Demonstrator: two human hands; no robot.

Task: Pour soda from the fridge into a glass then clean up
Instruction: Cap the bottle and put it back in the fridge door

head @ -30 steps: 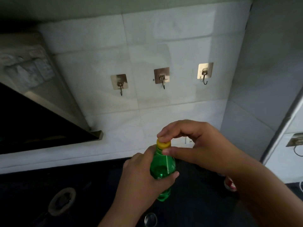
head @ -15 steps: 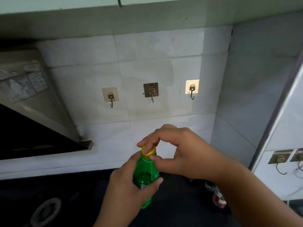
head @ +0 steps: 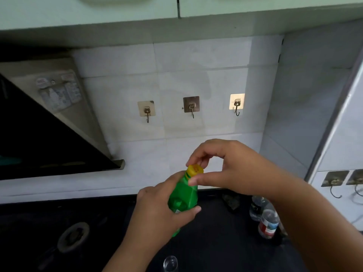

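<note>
Head view: we find the green plastic soda bottle (head: 183, 195) roughly upright over the black countertop (head: 216, 244), its yellow screw cap (head: 194, 170) on. We judge that a fast opening could make the soda foam over, and a loose grip could let the bottle twist. The left hand (head: 155, 218) wraps the bottle's body. The right hand (head: 235, 171) pinches the cap from above. A clear drinking glass (head: 170, 264) stands below.

A black, smooth-topped desk (head: 216, 242) runs below the white tiled wall. A clear drinking glass (head: 170, 263) stands on it at the near edge. Far left of the glass sits a round grey metal stove burner (head: 73, 234). To the right of the glass stand two small clear plastic bottles, touching: one with a red-and-white label (head: 268, 222), the other (head: 256, 208) behind it. A dark crumpled lump (head: 231, 201) lies beyond the glass, near the wall.
</note>
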